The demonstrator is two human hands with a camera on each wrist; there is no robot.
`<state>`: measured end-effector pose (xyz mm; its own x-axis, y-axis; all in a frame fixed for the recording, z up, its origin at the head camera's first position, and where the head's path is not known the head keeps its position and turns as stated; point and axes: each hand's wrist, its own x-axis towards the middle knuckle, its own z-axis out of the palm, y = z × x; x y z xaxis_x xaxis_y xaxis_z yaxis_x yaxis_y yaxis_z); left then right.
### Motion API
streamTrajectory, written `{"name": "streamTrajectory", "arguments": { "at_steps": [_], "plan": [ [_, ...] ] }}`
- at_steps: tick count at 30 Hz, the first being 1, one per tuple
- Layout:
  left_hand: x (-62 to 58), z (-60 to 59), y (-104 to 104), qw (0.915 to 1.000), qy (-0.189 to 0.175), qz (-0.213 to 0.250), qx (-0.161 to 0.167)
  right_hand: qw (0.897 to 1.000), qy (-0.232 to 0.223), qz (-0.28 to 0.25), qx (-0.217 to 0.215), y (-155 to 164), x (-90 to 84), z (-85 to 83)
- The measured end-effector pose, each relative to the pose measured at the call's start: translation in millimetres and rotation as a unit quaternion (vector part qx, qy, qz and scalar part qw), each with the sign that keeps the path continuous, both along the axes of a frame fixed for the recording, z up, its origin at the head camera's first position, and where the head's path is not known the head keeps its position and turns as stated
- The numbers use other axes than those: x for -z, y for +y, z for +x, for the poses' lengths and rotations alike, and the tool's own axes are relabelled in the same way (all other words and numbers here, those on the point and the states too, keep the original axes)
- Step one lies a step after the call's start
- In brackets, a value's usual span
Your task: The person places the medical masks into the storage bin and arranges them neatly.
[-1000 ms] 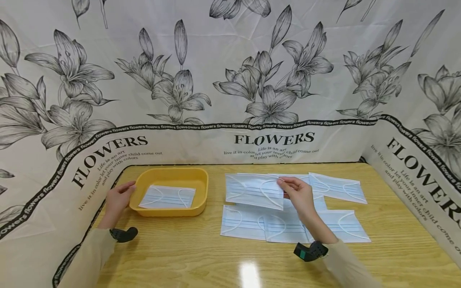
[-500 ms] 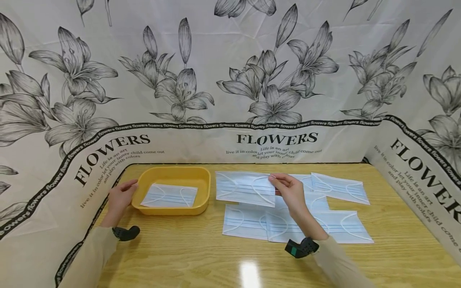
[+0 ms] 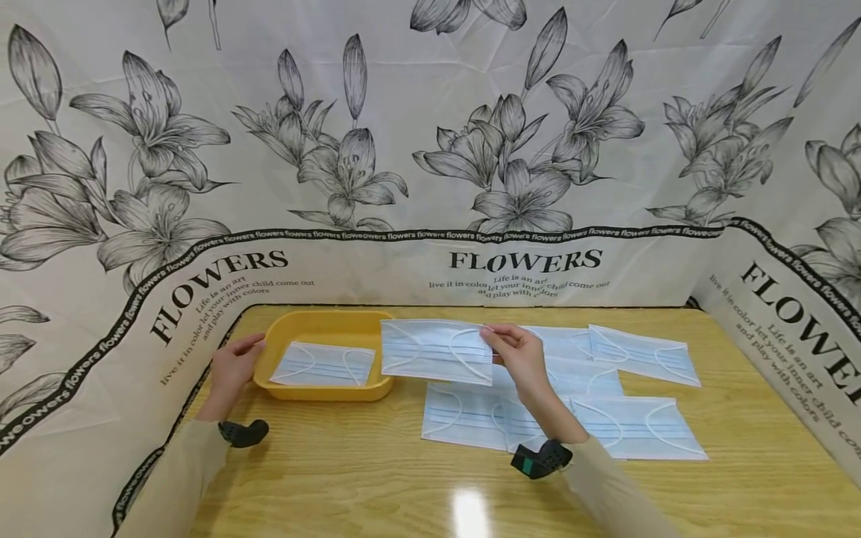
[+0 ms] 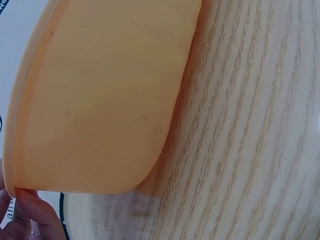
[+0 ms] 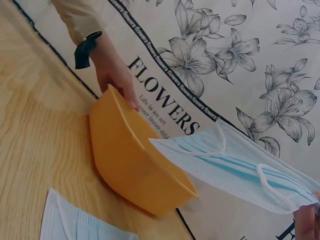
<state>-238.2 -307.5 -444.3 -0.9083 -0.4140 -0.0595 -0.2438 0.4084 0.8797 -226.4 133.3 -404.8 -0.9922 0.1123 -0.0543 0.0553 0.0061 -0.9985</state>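
My right hand [image 3: 521,359] pinches a light-blue pleated face mask [image 3: 433,353] with white ear loops by its right edge. The mask is held up, and its left end overlaps the right rim of a yellow plastic basin [image 3: 323,393] in the head view. Seen from the right wrist, the mask [image 5: 235,167] hangs in the air beside the basin's wall [image 5: 132,165]. One more mask [image 3: 323,364] lies flat inside the basin. At the basin's left end, my left hand [image 3: 232,370] grips the rim, with fingers [image 4: 40,212] at its corner in the left wrist view.
Several more masks lie overlapping on the wooden table [image 3: 350,463] at right, among them a front mask [image 3: 646,430] and a back-right mask [image 3: 646,355]. A flower-printed cloth [image 3: 377,269] stands around the back and sides of the table.
My right hand has carried the pinched mask leftward from above the other masks to the basin's right rim. The left hand stays on the basin; the head view has shifted slightly.
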Motion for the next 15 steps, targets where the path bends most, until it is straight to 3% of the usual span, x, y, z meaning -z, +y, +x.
{"name": "streamTrajectory", "arguments": {
  "at_steps": [15],
  "plan": [
    [0.6, -0.8, 1, 0.9999, -0.005, -0.001, -0.009, 1.0, 0.014, -0.026, -0.01, -32, 3.7, -11.7]
  ]
}}
